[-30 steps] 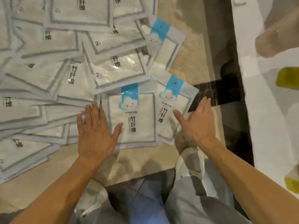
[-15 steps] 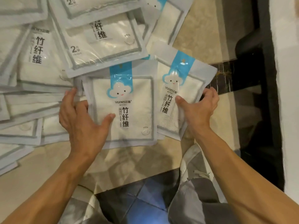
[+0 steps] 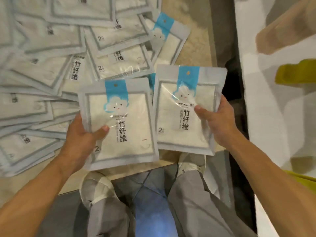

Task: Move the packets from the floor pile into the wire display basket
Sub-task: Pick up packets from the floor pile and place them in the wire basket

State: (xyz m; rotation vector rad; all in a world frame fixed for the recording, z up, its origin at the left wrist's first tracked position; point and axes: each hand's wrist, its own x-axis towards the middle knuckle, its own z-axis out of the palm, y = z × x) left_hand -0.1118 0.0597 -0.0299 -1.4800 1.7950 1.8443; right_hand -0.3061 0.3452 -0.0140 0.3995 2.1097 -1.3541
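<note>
1. Packets fill both hands: the left hand (image 3: pixel 82 134) grips the left packet (image 3: pixel 119 124) by its left edge, thumb pressed across the front and fingers tucked behind.
2. The right hand (image 3: pixel 217 120) grips the right packet (image 3: pixel 184 108) by its right edge in the same way, thumb on the clear front, fingers out of sight behind.
3. Both packets are lifted off the floor (image 3: pixel 22 182) and face upward, blue strip and cloud face at the top, their inner edges just beside each other.
4. The floor pile (image 3: pixel 51 65) spreads over the far left of the floor, its packets overlapping at many angles; most lie with print turned sideways.
5. One packet with a blue strip (image 3: pixel 168 36) lies tilted at the pile's right edge, beyond the right packet.
6. Below the held packets, two pale shoes (image 3: pixel 95 187) and grey trousers (image 3: pixel 196 202) show the person standing over a tile seam.
7. To the right runs a dark strip (image 3: pixel 234 82) of floor, then a white area (image 3: pixel 253 117) with blurred yellow shapes (image 3: pixel 295 72); I cannot tell what they are.
</note>
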